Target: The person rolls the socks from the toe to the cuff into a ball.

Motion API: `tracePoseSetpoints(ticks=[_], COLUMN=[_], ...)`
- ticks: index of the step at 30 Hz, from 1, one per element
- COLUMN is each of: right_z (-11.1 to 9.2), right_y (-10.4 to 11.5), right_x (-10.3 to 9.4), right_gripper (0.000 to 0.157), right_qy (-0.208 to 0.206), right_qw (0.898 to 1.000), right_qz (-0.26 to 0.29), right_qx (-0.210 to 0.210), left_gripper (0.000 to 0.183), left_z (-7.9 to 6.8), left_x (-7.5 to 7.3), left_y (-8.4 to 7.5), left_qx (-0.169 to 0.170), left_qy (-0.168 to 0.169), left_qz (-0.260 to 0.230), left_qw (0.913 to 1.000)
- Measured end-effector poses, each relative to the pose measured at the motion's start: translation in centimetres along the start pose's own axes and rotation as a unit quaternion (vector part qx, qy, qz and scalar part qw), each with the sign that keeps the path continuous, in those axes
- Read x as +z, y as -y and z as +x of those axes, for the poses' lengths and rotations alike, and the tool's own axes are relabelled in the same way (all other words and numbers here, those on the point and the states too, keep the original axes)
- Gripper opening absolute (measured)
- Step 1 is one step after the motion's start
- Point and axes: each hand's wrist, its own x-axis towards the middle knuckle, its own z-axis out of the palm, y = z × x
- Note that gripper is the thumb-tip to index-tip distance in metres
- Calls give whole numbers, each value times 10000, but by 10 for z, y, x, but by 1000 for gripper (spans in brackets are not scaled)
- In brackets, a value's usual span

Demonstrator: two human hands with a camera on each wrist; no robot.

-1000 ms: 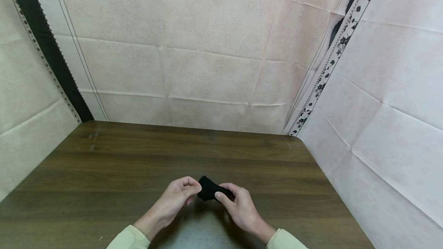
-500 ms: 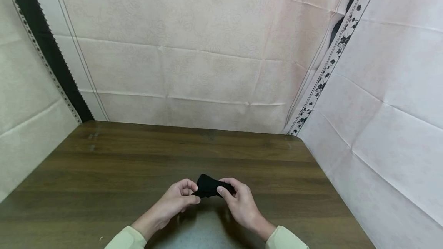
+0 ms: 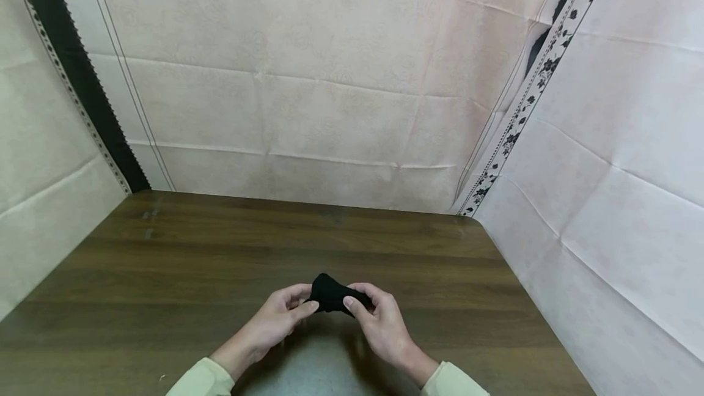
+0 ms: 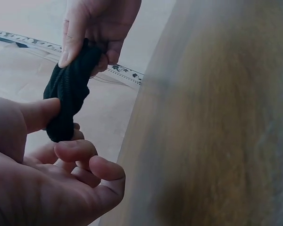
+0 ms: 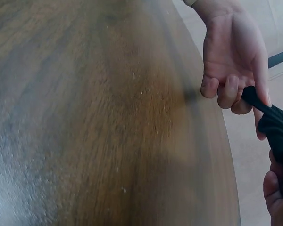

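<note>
A small black ribbed knit bundle, apparently a folded black sock (image 3: 330, 294), is held just above the table between both hands. My left hand (image 3: 275, 322) pinches its left end, with the thumb on the near side and fingertips behind. My right hand (image 3: 385, 330) grips the other end, its thumb lying across the cloth. In the left wrist view the sock (image 4: 68, 92) looks bunched, and ribbing shows along its surface. The right wrist view catches only part of the sock (image 5: 276, 129), cut off by the frame's edge.
A brown wood-grain table (image 3: 247, 249) spreads around the hands, with a shiny patch near the front. Pale creased cloth hangs behind (image 3: 330, 109) and at both sides. A tiny light scrap (image 3: 162, 377) lies at front left.
My left thumb and fingers have shifted their hold on the sock's left end, parting and then closing on it again. The sock's left part has risen slightly and spread; my right hand keeps its grip.
</note>
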Motion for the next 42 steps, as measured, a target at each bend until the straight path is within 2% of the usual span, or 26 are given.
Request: tracePoseSetpoints(ticks=[10, 31, 42], right_z=[-1, -2, -2], right_y=[1, 4, 3], right_x=[3, 3, 1], right_gripper=[23, 24, 25], right_qy=[64, 315, 535], right_qw=[9999, 9994, 9983], right_qz=[47, 123, 227], right_qx=[88, 59, 73], left_gripper=[54, 40, 40], left_z=[-2, -2, 0], left_x=[-2, -8, -8], left_y=[1, 2, 2], left_qx=[-303, -109, -3], left_qy=[-197, -151, 59], left_qz=[-258, -269, -378], left_qw=[9990, 9995, 9993])
